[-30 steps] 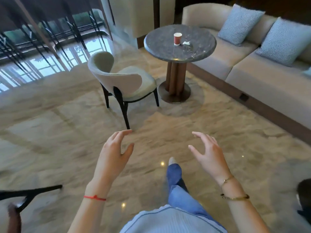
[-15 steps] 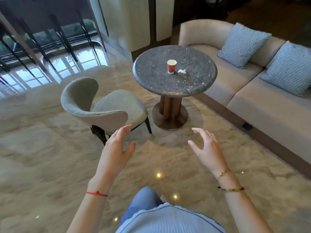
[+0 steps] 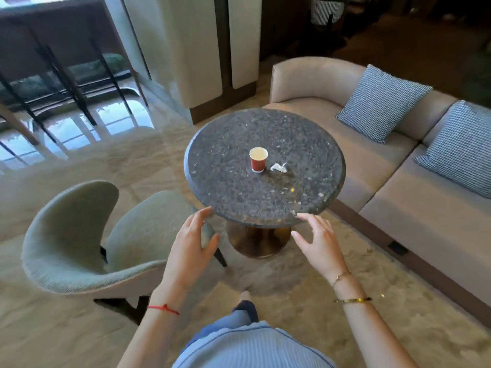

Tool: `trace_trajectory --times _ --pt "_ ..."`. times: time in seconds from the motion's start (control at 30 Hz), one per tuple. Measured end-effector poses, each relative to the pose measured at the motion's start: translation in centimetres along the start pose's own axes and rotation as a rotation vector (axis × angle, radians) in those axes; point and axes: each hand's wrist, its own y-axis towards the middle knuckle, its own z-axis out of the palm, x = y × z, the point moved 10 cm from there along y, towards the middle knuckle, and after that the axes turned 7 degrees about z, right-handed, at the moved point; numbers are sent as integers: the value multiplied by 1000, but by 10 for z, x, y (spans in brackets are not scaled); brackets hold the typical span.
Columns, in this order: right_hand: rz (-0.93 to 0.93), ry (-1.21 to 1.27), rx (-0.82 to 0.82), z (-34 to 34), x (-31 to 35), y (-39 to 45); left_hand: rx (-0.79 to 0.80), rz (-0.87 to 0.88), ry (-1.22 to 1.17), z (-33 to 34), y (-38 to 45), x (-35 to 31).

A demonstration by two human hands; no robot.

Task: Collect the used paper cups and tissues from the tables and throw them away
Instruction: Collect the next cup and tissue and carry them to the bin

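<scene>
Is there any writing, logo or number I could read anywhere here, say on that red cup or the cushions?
None can be read.
Red paper cup: plain red side, no print visible.
Crumpled tissue: no marks.
Checked cushions: woven pattern only, no label showing.
Round table: speckled stone, no text.
</scene>
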Motion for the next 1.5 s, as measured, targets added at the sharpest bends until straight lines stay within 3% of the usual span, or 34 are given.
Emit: trace_trajectory --times 0.27,0.57,0.87,1.03,1.2,1.5 --pt "57 -42 29 29 -19 178 73 10 -28 54 182 22" --pt "119 -180 278 105 -83 321 201 -195 37 162 299 60" --pt "50 -235 532 164 -117 389 231 -430 81 220 334 80" --pt "-60 -262 588 188 -114 403 233 -467 111 234 350 87" --pt "-46 -277 611 194 -119 414 260 -494 133 251 361 91" --pt "-21 -115 587 162 -105 417 -46 -543 24 216 336 89"
